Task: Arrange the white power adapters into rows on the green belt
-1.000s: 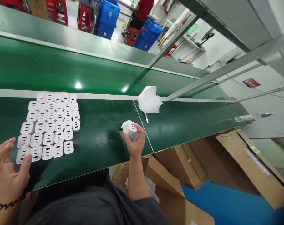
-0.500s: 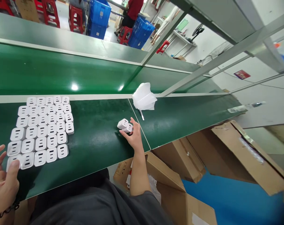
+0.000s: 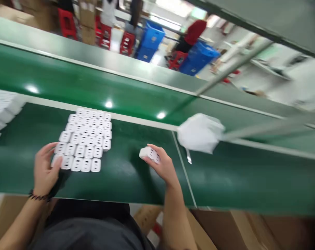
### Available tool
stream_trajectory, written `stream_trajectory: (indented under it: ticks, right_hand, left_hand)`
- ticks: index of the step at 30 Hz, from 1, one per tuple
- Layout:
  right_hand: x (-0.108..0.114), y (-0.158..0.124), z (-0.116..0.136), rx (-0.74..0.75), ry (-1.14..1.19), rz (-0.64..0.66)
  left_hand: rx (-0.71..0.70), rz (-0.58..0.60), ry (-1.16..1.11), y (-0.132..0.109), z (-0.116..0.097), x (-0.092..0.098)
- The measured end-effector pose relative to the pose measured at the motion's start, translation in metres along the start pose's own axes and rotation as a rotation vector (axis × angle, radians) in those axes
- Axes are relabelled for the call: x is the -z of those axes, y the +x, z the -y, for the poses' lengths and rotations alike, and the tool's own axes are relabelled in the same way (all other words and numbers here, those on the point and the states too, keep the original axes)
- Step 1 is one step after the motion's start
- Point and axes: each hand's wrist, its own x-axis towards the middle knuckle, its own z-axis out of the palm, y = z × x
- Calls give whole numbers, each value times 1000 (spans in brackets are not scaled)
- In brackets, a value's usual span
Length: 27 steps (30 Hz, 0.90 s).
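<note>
A block of several white charger plugs (image 3: 86, 139) lies in neat rows on the green bench (image 3: 121, 173). My left hand (image 3: 45, 168) rests at the block's near left corner, fingers curled on the corner plug (image 3: 57, 159). My right hand (image 3: 164, 165) is to the right of the block, fingers closed around two white charger plugs (image 3: 149, 153) held just above the bench surface.
A crumpled white bag (image 3: 200, 133) lies at the bench seam, with a small metal tool (image 3: 188, 157) below it. More white plugs (image 3: 1, 109) are stacked at the far left. A green conveyor belt (image 3: 82, 83) runs behind. Cardboard boxes (image 3: 251, 229) stand under the bench edge.
The view has swung left and blurred. My left hand came forward from the bench edge onto the corner of the plug block. My right hand still holds the plugs, now low over the bench.
</note>
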Motion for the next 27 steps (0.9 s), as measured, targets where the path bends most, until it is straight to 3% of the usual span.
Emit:
stream_trajectory:
  ticks: [3,7,11,14,17,20,23,27]
  right_hand:
    - [-19,45,52,303,77,126]
    - [-68,112,156,717,211,337]
    - [-146,153,263,829,106,588]
    - [-207,169,315,821,-35,700]
    - [-249,176,342,796,-90,720]
    - [-268,181,350,767,-138,727]
    - [-272,184,349,746,-160,725]
    - [-276,188,347,721,-166,741]
  left_hand:
    - [5,-17,-32,-4,-9,-6]
    - [-25,-85,-19,-6,-14,-7]
    - [-61,-170,113,-11,-17,10]
    - [-20,-219,299,-9,-5,35]
    - [49,-240,419,-6,16,64]
    - [85,-254,472,-5,34,83]
    - [95,-240,495,-6,41,87]
    - [71,-173,504,-8,37,79]
